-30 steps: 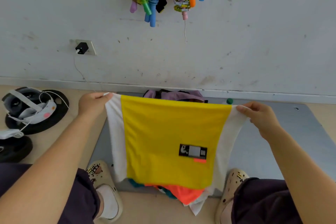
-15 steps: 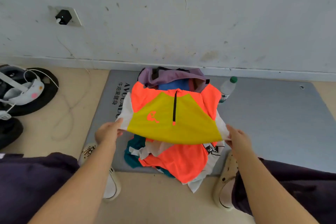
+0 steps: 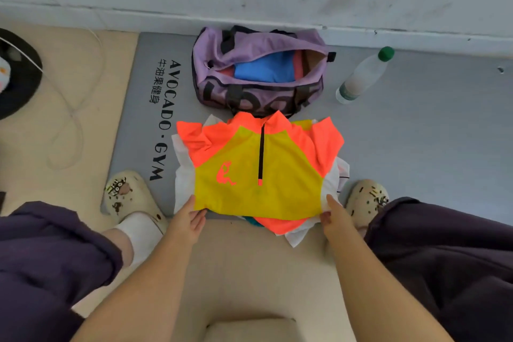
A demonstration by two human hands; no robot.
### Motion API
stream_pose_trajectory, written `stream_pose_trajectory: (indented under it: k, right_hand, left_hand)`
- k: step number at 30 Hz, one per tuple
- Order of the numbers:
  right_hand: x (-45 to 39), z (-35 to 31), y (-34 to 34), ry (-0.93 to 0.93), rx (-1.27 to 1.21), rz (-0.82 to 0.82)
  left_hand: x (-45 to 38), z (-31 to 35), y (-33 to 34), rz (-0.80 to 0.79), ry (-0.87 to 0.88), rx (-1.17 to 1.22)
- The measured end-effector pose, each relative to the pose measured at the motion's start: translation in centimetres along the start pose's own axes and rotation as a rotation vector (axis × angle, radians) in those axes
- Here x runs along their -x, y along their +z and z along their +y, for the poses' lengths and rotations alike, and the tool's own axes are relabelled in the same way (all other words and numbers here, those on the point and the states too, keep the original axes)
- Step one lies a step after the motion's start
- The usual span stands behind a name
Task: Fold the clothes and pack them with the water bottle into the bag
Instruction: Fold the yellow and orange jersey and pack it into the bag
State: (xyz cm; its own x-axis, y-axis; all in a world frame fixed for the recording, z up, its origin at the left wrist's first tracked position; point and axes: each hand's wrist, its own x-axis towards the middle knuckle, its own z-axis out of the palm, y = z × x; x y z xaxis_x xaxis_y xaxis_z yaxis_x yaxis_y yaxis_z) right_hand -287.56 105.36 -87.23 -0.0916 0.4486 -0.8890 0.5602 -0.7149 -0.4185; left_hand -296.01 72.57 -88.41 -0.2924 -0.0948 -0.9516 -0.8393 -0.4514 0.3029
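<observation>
**Shirt's down on the pile, but that stack looks wobbly**

Left hand [image 3: 186,219] and right hand [image 3: 333,216] each pinch a near corner of the yellow-orange shirt [image 3: 258,169], which lies on loose clothes [image 3: 280,226]. Folding there could bunch it up or drag the pile. Beyond it sits the open purple bag [image 3: 258,69]; the water bottle [image 3: 363,76] lies further right.

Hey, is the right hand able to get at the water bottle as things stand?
Probably yes. The water bottle lies in the open on the grey mat, nothing around it. The right hand would first have to release the yellow shirt.
</observation>
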Motion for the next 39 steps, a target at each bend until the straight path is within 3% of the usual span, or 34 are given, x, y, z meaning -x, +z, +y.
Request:
stream_pose_trajectory:
  k: [4,10,15,18,21,24,26,28,29,31,35,39]
  right_hand:
    - [0.3,1.9,0.7,0.135,0.038,0.013]
    - [0.4,2.9,-0.5,0.156,-0.096,-0.067]
    - [0.4,3.2,-1.6,0.105,-0.368,-0.208]
    - [-0.1,4.2,-2.6,0.159,-0.195,-0.111]
    - [-0.5,4.9,-3.0,0.237,-0.001,0.018]
    - [-0.6,4.5,-2.3,0.234,0.251,0.168]
    - [-0.7,3.7,-1.1,0.093,0.388,0.249]
    - [-0.4,2.1,0.5,-0.138,0.559,0.286]
    - [-0.2,1.1,1.5,-0.254,0.65,0.268]
    - [0.2,-1.0,3.8,-0.46,0.745,0.182]
    - [0.0,-5.0,7.9,-0.736,0.859,0.057]
    - [-1.6,-7.9,11.1,-0.912,1.027,-0.056]
  left_hand:
    - [-0.2,-1.2,1.5,-0.013,-0.065,-0.016]
    - [-0.3,-0.4,1.6,0.009,-0.011,0.119]
    - [0.4,-0.5,0.3,-0.021,0.056,0.159]
    - [0.1,-1.2,-0.9,0.086,0.043,0.028]
    - [0.1,-2.0,-1.7,0.223,-0.076,-0.177]
    - [0.6,-2.0,-1.3,0.257,-0.099,-0.445]
    - [0.6,-1.2,0.1,0.351,0.021,-0.528]
    - [0.8,0.4,2.3,0.494,0.221,-0.724]
    - [1.0,1.2,3.6,0.492,0.342,-0.829]
    - [1.1,2.9,6.4,0.368,0.579,-0.959]
    - [-0.5,6.9,10.9,0.144,0.89,-1.23]
    - [-3.0,9.5,13.6,-0.021,0.932,-1.52]
